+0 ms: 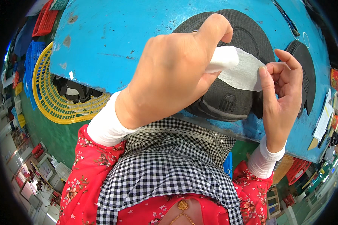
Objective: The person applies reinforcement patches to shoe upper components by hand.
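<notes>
1. Only the head view to go on here, so I'm taking everything from that. A pale strip (248, 77) is hanging between the two hands, with a thicker, folded or rolled bit sitting at its left end.

2. Step in hand, my read: the person is holding the strip out and lining it up above the big dark piece (253, 32). I'm judging that from the pose, so take it as a guess.

3. Next move, I'm thinking, is calling for keeping both ends under control and the strip flat, since that thick left end is looking like the bit most likely to bunch up.

4. Left hand (172, 69): it's closing around the thick end, back of the hand facing up and thumb showing underneath. It's covering a good part of its own grip, so I'm not seeing every finger.

5. Right hand (281, 92): it's pinching the far edge, thumb on the near face, the other fingers curling loosely.

6. Where it's all sitting: the strip is stretching from the left thumb across to the right thumb, overlapping the dark piece, which is lying on the blue counter (101, 28). Whether the strip is touching it, I'm not able to tell. A second dark piece (307, 71) is lying just beyond the right hand.
</notes>
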Tool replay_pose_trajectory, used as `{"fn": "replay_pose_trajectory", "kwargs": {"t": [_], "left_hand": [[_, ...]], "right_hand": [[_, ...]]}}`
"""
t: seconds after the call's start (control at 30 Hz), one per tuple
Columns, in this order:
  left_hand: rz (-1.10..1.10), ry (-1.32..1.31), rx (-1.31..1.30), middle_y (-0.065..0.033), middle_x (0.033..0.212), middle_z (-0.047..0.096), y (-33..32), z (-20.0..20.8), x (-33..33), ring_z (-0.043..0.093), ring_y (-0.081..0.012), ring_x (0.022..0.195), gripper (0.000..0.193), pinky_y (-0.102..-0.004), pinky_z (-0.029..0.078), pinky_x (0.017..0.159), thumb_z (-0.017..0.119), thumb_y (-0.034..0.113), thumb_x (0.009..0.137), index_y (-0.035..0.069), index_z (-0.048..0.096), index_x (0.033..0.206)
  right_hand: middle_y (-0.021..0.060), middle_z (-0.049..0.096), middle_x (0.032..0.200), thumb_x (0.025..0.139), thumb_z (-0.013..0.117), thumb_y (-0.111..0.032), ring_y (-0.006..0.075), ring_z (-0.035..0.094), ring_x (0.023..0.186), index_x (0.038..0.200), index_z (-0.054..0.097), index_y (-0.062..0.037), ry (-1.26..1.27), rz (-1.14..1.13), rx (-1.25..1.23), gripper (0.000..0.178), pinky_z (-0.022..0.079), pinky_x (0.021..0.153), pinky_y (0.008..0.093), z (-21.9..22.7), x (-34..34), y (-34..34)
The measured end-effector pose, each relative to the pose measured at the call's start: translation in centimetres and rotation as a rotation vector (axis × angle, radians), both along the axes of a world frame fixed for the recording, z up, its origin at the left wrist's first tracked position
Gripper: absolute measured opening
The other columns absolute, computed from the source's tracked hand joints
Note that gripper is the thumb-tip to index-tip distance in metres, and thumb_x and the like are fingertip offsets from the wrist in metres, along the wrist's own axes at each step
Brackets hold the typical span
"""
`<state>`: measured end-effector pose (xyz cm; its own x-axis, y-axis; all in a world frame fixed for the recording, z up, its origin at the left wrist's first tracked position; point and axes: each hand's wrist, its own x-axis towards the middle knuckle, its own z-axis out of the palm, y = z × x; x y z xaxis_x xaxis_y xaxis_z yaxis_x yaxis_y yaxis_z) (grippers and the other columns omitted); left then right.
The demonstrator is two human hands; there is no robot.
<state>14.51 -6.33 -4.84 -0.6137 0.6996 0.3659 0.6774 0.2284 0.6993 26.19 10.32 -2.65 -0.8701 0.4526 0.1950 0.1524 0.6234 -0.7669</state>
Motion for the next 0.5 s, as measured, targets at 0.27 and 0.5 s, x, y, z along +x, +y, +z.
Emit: {"fn": "replay_pose_trajectory", "kwargs": {"t": [0.27, 0.5], "left_hand": [[0.022, 0.085, 0.011, -0.008, 0.073, 0.059, 0.4, -0.3, 0.3, 0.062, -0.0225, 0.059, 0.028, -0.0283, 0.047, 0.052, 0.07, 0.008, 0.077, 0.005, 0.054, 0.099], [0.112, 0.169, -0.096, -0.0092, 0.082, 0.062, -2.4, 0.5, 0.0, 0.059, -0.0233, 0.062, 0.033, -0.0279, 0.047, 0.056, 0.071, 0.01, 0.077, 0.005, 0.057, 0.107]], "right_hand": [[-0.0008, 0.055, 0.074, 0.083, 0.064, 0.0, 0.0024, 0.048, 0.058, 0.113, 0.054, -0.0035, -0.024, -0.043, 0.089, 0.032, 0.039, 0.052, 0.0161, -0.1, -0.2, -0.5], [0.0065, 0.059, 0.1, 0.084, 0.062, -0.004, 0.0113, 0.057, 0.081, 0.118, 0.054, -0.003, -0.178, -0.002, 0.438, 0.035, 0.045, 0.071, 0.0214, 1.1, 0.5, -0.6]]}}
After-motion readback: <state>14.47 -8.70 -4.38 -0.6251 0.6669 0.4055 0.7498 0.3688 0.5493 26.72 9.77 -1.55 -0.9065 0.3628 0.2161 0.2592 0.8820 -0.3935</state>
